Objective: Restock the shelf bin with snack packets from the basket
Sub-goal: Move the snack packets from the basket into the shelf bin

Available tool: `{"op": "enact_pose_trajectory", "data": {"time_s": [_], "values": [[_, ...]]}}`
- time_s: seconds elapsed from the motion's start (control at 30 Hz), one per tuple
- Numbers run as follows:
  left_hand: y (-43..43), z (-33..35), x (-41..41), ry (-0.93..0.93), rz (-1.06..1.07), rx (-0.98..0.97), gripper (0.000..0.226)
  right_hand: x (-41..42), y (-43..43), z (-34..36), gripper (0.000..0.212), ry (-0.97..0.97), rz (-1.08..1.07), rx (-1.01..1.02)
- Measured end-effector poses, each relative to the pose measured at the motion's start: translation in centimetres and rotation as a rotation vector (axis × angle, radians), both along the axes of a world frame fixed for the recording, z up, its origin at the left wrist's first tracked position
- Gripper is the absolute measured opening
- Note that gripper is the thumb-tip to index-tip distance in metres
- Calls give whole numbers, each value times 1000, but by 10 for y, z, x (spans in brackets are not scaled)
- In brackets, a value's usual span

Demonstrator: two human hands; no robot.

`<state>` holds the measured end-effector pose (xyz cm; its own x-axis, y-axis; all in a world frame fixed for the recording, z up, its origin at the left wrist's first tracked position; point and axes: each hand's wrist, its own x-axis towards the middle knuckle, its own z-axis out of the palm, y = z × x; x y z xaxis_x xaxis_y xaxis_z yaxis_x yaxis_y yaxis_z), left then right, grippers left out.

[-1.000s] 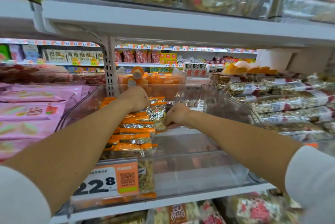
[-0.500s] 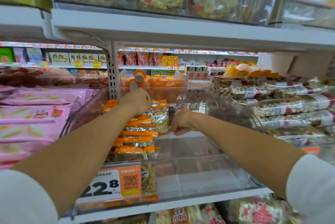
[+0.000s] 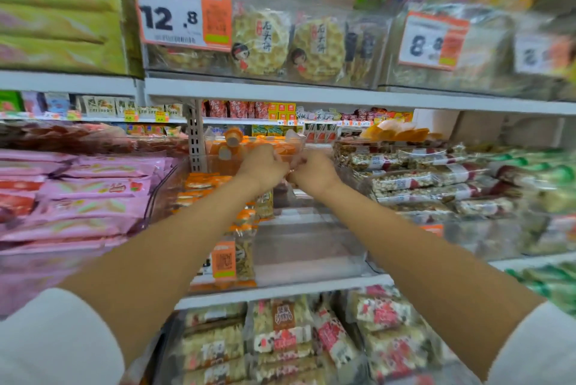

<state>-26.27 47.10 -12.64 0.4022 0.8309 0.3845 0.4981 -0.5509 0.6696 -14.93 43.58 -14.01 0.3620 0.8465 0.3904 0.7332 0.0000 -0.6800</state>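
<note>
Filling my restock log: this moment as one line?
left hand, right hand: together near clear bin back | hold: unclear | orange packets: bin left

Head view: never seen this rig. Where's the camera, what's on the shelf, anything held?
No machine: a person restocks a shop shelf bare-handed. The one camera sits on their head, looking forward and down. The left hand and right hand are close together at the back of a clear bin. Orange-edged snack packets line its left side. Pink packets lie further left, nut bars to the right. The fingers are hidden, so whether they hold anything cannot be told. No basket is in view.
</note>
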Motion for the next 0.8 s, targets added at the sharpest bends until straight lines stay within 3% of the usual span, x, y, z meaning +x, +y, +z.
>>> {"op": "enact_pose_trajectory", "data": {"time_s": [0.2,0.27,0.67,0.8], "values": [[-88,-27,11,-245,-143,-248,30,-1,-114,-14,6,10,-22,77],[-112,-41,18,-269,-176,-314,28,4,-146,-26,13,20,-34,55],[-227,-208,76,-61,-268,-712,25,60,-277,-200,33,251,-235,-203],[-250,-275,92,66,-302,-817,20,77,-305,-274,15,355,-291,-305]]}}
